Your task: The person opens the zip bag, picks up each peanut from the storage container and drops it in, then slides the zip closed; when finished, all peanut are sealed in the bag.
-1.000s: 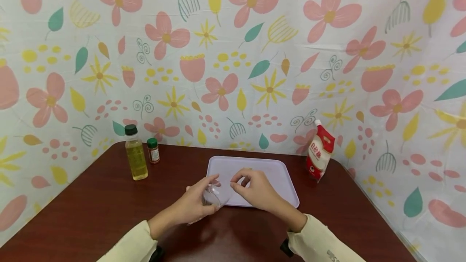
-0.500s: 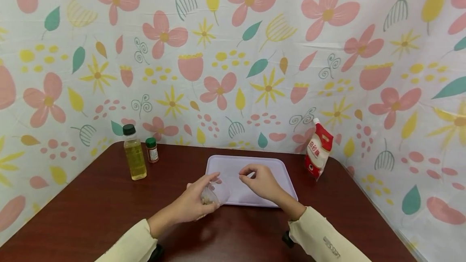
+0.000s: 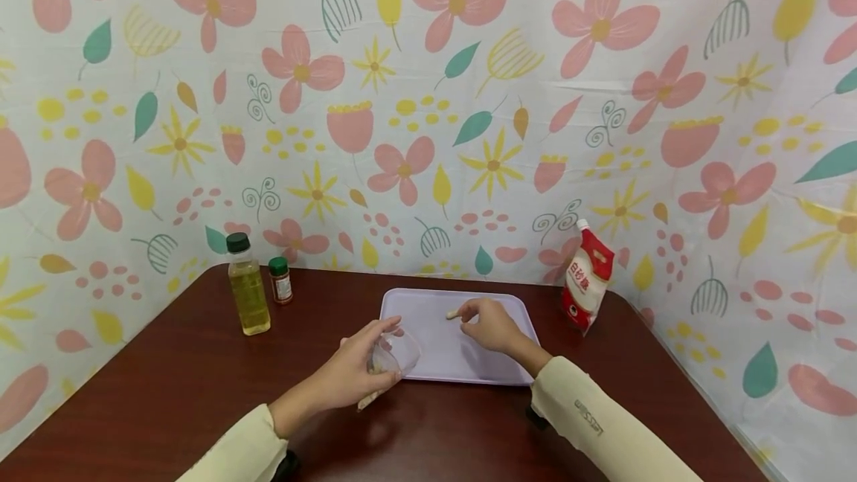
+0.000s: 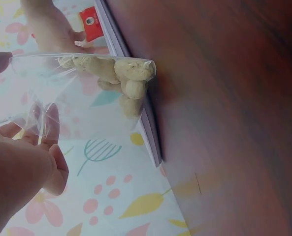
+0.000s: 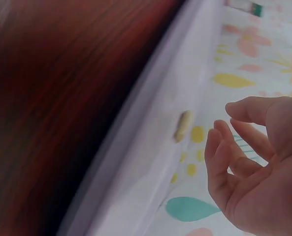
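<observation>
My left hand (image 3: 351,367) holds a clear plastic bag (image 4: 74,101) between thumb and fingers, its mouth spread wide. Several tan, lumpy pieces that look like unshelled peanuts (image 4: 131,88) sit in the bag's bottom. Over the pale lilac tray (image 3: 442,359) is my right hand (image 3: 494,326), fingers loosely bent and thumb apart from them. A single peanut (image 5: 183,126) shows clear of these fingers in the right wrist view; it is blurred, and whether it touches the tray I cannot tell.
At the back left of the dark wooden table (image 3: 187,393) stand a bottle of yellow oil (image 3: 251,300) and a small green-capped jar (image 3: 281,285). A red and white sugar pouch (image 3: 588,281) stands at the back right. A flowered cloth hangs behind.
My right hand has moved right, away from the bag and over the tray, and a peanut has come clear of its fingers. My left hand stays nearly in place with the bag.
</observation>
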Motion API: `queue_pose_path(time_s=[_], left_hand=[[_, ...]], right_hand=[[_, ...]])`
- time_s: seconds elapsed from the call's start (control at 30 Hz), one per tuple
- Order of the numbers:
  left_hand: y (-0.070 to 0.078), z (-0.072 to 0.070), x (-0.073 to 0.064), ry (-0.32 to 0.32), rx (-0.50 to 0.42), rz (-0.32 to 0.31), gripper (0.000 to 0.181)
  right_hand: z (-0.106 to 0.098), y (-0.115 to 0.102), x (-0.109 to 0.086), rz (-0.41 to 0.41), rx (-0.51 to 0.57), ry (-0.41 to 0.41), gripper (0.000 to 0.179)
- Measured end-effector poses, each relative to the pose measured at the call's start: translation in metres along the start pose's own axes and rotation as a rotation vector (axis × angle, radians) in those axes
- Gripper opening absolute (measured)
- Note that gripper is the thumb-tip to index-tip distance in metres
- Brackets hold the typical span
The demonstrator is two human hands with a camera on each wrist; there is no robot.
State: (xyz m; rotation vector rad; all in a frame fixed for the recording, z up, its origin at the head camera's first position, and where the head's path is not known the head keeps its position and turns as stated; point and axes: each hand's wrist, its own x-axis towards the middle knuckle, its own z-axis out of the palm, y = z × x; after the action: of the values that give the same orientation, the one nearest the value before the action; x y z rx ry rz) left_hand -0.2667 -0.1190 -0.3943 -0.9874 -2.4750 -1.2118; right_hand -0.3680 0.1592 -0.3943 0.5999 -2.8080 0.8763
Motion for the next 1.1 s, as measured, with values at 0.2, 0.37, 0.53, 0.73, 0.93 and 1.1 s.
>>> queue_pose_path(time_s=[0.2,0.37,0.53,0.73,0.93,1.1], left_hand=[[-0.002,-0.001,0.002,-0.002,0.025,-0.002,0.073],[-0.004,0.000,0.002,-0.002,0.019,0.003,0.074],[-0.004,0.002,0.002,-0.017,0.012,0.001,0.075],[-0.005,0.002,0.001,-0.017,0.002,0.001,0.075],[-0.008,0.003,-0.001,-0.012,-0.002,0.003,0.075],[-0.010,0.004,-0.001,-0.022,0.000,-0.007,0.075]], right_hand=[[0.005,0.007,0.013,0.087,-0.123,-0.065,0.022],[0.008,0.009,0.026,0.087,-0.158,-0.080,0.022],[0.012,0.011,0.036,0.084,-0.209,-0.117,0.022],[0.017,0.020,0.041,0.081,-0.207,-0.142,0.024],[0.020,0.028,0.045,0.052,-0.161,-0.114,0.022],[0.021,0.027,0.047,0.065,-0.180,-0.115,0.016]])
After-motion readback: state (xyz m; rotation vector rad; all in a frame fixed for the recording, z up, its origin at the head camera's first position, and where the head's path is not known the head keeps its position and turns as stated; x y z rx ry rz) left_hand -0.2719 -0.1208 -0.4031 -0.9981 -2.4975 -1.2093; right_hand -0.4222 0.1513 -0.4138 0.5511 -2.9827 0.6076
